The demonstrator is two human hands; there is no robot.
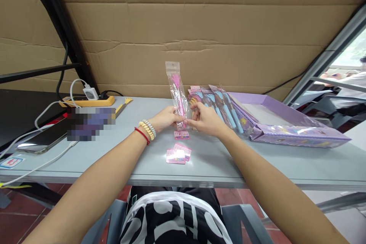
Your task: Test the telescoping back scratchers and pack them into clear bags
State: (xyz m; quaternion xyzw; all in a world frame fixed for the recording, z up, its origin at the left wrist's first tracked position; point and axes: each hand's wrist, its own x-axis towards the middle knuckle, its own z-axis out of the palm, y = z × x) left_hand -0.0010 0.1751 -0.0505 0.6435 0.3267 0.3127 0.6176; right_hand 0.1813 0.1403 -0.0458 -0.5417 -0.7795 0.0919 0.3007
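A clear plastic bag (177, 91) with a pink hand-shaped stick inside stands upright above the grey table (217, 160). My left hand (165, 119) pinches the bag's lower end from the left. My right hand (205, 120) grips the same lower end from the right, fingers curled. A small pink card (182, 135) lies just below the bag, and two or three more pink cards (178, 154) lie nearer the table's front edge. A row of packed blue sticks (219, 103) leans against a purple box (274, 124) right of my right hand.
A yellow power strip (88, 101) with a white charger sits at the back left, cables trailing to a phone (42, 141). A yellow stick (123, 106) lies beside it. A cardboard wall stands behind the table. Another person's sleeve (353, 82) shows at far right.
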